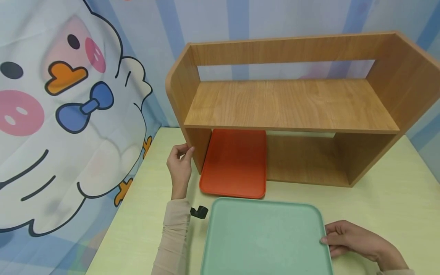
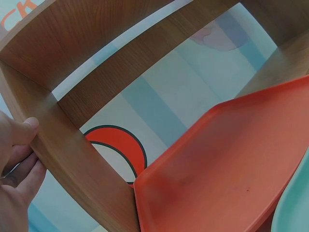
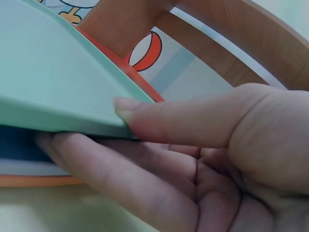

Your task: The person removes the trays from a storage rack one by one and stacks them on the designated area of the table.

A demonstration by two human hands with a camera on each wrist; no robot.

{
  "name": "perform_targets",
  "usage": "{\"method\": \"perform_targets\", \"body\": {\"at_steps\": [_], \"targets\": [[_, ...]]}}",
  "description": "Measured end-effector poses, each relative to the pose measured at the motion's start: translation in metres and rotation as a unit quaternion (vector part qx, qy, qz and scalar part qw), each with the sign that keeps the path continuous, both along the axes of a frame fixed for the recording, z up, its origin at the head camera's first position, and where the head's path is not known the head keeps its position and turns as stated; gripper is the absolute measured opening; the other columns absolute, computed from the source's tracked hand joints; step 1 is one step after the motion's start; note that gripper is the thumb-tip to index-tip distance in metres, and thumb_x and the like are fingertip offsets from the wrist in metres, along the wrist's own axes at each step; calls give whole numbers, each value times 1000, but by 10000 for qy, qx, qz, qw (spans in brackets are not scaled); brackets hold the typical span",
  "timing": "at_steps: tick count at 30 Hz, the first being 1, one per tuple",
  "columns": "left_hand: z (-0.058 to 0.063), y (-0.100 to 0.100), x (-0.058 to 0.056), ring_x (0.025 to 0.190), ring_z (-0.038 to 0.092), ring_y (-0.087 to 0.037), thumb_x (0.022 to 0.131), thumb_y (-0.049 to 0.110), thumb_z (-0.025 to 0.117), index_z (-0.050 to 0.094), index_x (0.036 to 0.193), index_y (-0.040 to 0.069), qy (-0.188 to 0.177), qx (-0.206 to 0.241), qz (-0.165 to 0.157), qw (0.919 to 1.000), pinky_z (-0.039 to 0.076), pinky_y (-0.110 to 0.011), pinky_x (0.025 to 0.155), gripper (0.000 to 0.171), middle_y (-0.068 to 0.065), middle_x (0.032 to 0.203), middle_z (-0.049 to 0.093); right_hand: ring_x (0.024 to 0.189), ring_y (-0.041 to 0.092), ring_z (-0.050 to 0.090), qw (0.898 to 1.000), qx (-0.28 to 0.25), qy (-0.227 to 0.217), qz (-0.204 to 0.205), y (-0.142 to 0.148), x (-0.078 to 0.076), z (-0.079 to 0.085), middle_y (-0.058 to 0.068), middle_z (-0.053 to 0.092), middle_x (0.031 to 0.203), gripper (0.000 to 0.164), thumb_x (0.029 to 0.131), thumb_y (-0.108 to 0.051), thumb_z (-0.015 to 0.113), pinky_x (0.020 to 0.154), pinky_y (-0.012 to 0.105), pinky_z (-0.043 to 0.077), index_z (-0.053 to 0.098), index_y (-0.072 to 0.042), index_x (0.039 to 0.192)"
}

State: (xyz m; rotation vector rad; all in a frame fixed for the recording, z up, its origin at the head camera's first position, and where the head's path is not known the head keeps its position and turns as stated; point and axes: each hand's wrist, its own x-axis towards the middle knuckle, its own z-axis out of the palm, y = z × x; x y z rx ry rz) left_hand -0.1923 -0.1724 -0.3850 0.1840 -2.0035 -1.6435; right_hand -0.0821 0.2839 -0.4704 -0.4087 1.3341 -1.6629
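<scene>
A two-level wooden shelf point(image 1: 292, 103) stands on the table. My left hand point(image 1: 180, 168) pinches the front edge of its left side panel point(image 2: 72, 159), thumb and fingertips at the wood. An orange-red tray point(image 1: 235, 168) lies in the lower level against that panel, its front end sticking out past the shelf. Nearer to me is a mint-green tray point(image 1: 268, 236), cut off by the bottom of the head view. With the thumb on top and fingers underneath, my right hand point(image 1: 357, 240) grips its right edge. Blue, white and orange edges point(image 3: 36, 181) show below the green tray in the right wrist view.
The pale yellow table point(image 1: 378, 198) extends around the shelf. A curtain with blue stripes point(image 1: 292, 19) hangs behind, and a cartoon bird print point(image 1: 79, 152) covers the left side. A small black piece point(image 1: 199, 212) sticks out from my left wrist.
</scene>
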Motion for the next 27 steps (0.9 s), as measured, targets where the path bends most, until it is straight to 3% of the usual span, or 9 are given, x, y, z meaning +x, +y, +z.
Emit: {"method": "perform_targets", "body": {"at_steps": [3, 6, 10, 13, 18, 27], "targets": [[0, 0, 0, 92, 58, -19, 89, 5, 66, 60, 104, -9, -16, -12, 32, 10000, 53, -41, 91, 22, -22, 101, 62, 102, 27, 66, 9993, 243, 260, -80, -2, 2, 3, 22, 67, 111, 28, 100, -2, 42, 83, 37, 56, 52, 17, 118], [0, 0, 0, 92, 58, -19, 89, 4, 66, 60, 104, -9, -16, -22, 43, 10000, 53, -42, 91, 21, -22, 100, 62, 94, 22, 69, 9951, 734, 638, -196, -4, 4, 8, 12, 71, 96, 28, 99, -5, 46, 78, 36, 58, 49, 22, 99], [-2, -2, -2, 91, 58, -18, 89, 5, 66, 60, 105, -9, -17, -29, 53, 10000, 53, -42, 90, 22, -23, 100, 62, 71, 11, 66, 9764, 1727, 1229, -416, -9, 6, 15, -4, 60, 71, 43, 96, -14, 56, 66, 31, 59, 41, 24, 83], [-11, -5, -8, 92, 58, -18, 89, 6, 66, 61, 105, -8, -27, -40, 76, 10000, 53, -41, 90, 22, -22, 101, 62, 60, 7, 58, 9616, 2222, 1523, -522, -13, 7, 19, -4, 55, 63, 46, 93, -18, 60, 58, 29, 56, 44, 22, 78], [-29, -12, -20, 93, 58, -18, 88, 11, 68, 61, 106, -5, 26, 2, 48, 10000, 53, -40, 90, 25, -20, 102, 62, 58, 10, 60, 9538, 2468, 1628, -535, -16, 6, 21, 2, 60, 62, 43, 92, -19, 62, 54, 30, 55, 50, 20, 76], [-32, -13, -22, 91, 59, -17, 87, 15, 70, 63, 102, -1, 207, 20, 24, 9998, 54, -38, 88, 23, -15, 98, 63, 54, 8, 55, 9454, 2686, 1799, -418, -17, 3, 18, 3, 61, 62, 38, 92, -21, 63, 50, 26, 51, 58, 12, 73]]}}
